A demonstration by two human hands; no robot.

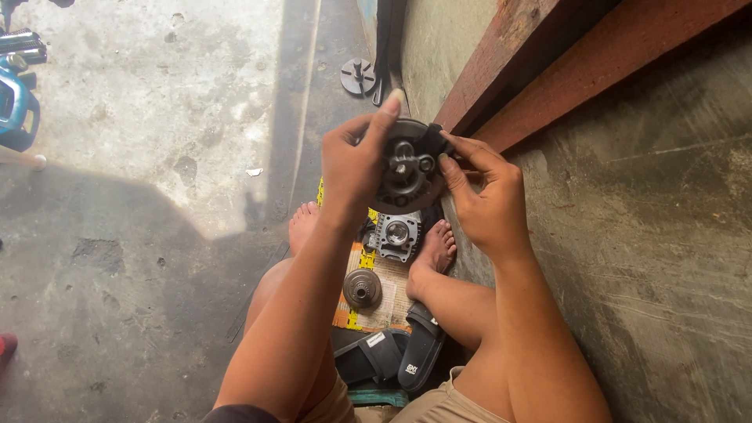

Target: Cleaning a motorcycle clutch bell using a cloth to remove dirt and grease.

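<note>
Clutch assembly, round and dark, is held up above the feet, gripped by both hands: the left hand clamps its rim, the right hand pinches the opposite edge. Steady it with the left; work fingertips gently, over the cardboard so loose parts land there.
</note>
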